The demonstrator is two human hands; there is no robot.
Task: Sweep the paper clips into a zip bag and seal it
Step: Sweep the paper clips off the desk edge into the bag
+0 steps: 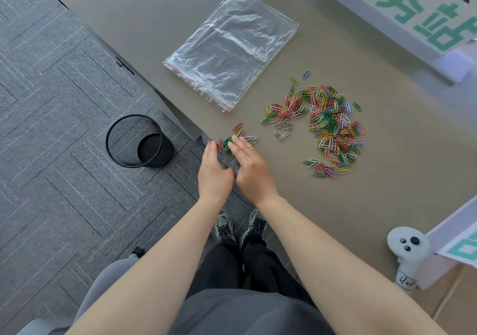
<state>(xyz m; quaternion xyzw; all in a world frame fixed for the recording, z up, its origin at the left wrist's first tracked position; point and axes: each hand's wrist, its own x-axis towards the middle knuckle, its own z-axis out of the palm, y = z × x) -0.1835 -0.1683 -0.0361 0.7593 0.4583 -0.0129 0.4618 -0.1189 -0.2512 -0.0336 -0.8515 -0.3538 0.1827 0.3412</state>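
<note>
Many coloured paper clips (331, 130) lie in a curved heap on the grey table (387, 179). A small cluster of clips (238, 137) sits at the table's near-left edge. My left hand (214, 173) is at that edge, holding a clear zip bag (225, 161), of which only a glint of plastic and a few clips inside show between my hands. My right hand (250, 170) lies flat with fingers together, its fingertips on the small cluster beside the bag's mouth. A stack of unused zip bags (232, 48) with red seal lines lies further back.
A black wire waste bin (134, 141) stands on the carpet left of the table. A white hand controller (409, 247) rests at the table's right front. White signs with green lettering (402, 9) stand along the back right. My feet are below the table edge.
</note>
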